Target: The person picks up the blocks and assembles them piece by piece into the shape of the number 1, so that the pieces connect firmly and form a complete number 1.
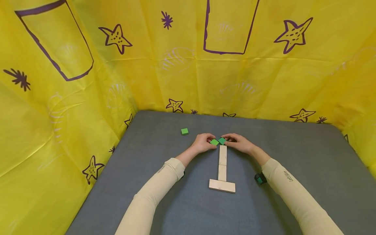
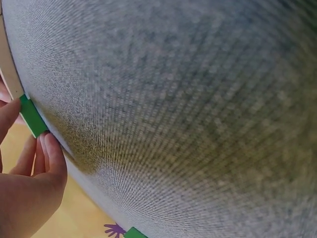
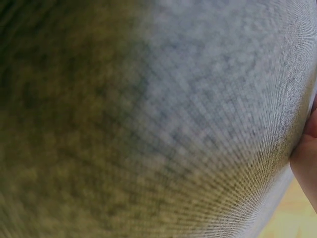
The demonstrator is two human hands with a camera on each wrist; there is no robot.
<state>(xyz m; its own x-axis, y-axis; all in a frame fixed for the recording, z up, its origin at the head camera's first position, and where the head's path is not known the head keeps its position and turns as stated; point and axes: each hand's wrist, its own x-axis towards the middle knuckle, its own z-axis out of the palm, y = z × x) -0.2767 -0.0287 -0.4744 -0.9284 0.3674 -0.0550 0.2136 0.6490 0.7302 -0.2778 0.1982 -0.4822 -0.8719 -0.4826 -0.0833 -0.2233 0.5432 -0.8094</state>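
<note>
My left hand [image 1: 203, 143] pinches a light green block [image 1: 214, 142] between thumb and fingers. In the left wrist view that block [image 2: 33, 116] lies close to the end of a wooden plank [image 2: 9, 69]. Opposite it, my right hand [image 1: 240, 143] holds a darker green block [image 1: 222, 141], turned at an angle. The two green blocks nearly meet at a corner above the upper wooden plank [image 1: 223, 154]. Below it a second plank [image 1: 222, 173] continues the line, down to a crosswise plank [image 1: 222, 185]. Only part of the right hand [image 3: 304, 163] shows in the right wrist view.
Another green block [image 1: 184, 131] lies on the grey table [image 1: 182, 209], beyond and left of the left hand. Yellow cloth [image 1: 188, 75] with drawn stars hangs along the table's back and sides. A dark wrist device [image 1: 259, 178] shows under the right sleeve.
</note>
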